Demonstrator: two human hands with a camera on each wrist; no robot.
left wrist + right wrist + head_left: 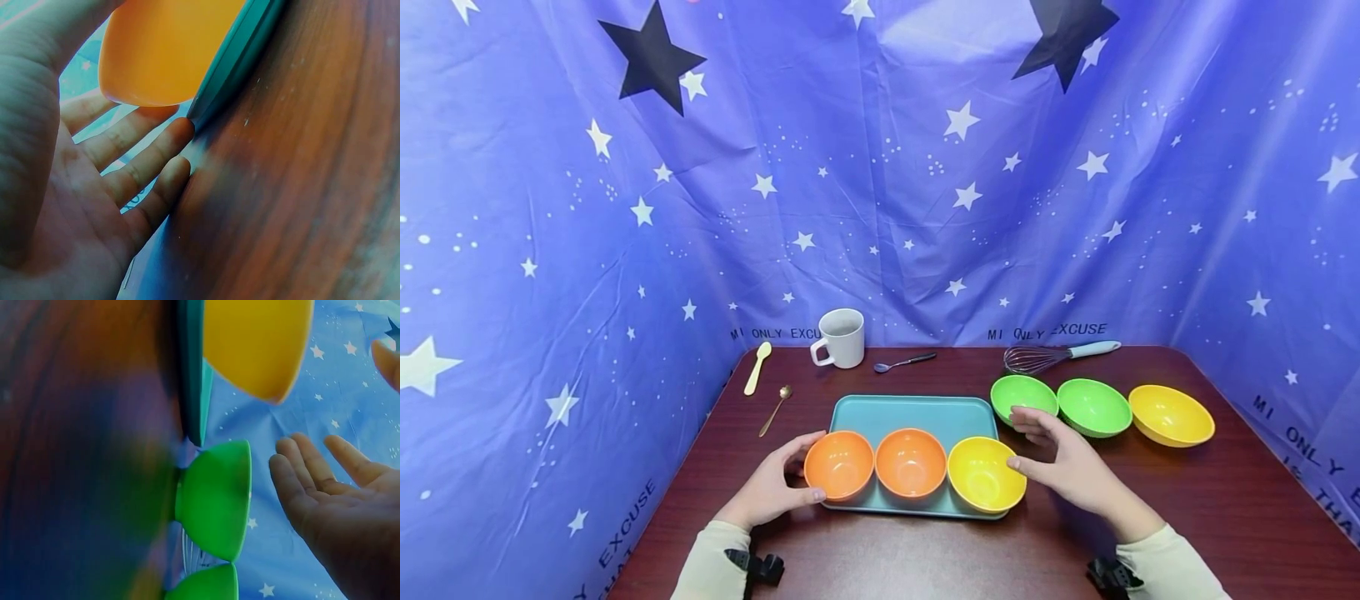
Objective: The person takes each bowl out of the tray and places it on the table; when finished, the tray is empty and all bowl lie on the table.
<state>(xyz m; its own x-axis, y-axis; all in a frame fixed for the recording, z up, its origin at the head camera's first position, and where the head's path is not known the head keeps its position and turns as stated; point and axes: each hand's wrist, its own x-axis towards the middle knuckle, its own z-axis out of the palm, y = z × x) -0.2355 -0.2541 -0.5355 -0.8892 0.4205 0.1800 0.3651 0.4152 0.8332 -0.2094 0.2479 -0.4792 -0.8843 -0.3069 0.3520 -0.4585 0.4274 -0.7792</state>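
Note:
My left hand point(773, 483) is beside the left orange bowl point(839, 467), thumb on the near side and fingers on the far side. In the left wrist view its fingers point(134, 172) are spread and fairly straight, close to the bowl and the tray's edge; whether they touch is unclear. A second orange bowl point(911, 463) stands in the middle of the teal tray point(917, 407). At the tray's right end is a yellow bowl point(987, 475). My right hand point(1075, 467) hovers just right of it; the right wrist view shows the extended fingers point(315, 462) apart from the bowl.
Right of the tray stand two green bowls point(1024, 398) and another yellow bowl point(1171, 415). A whisk point(1037, 358) lies behind them. Toward the back left are a white mug point(842, 340), a dark-handled spoon point(904, 362), a cream spoon point(757, 368) and a gold spoon point(775, 411).

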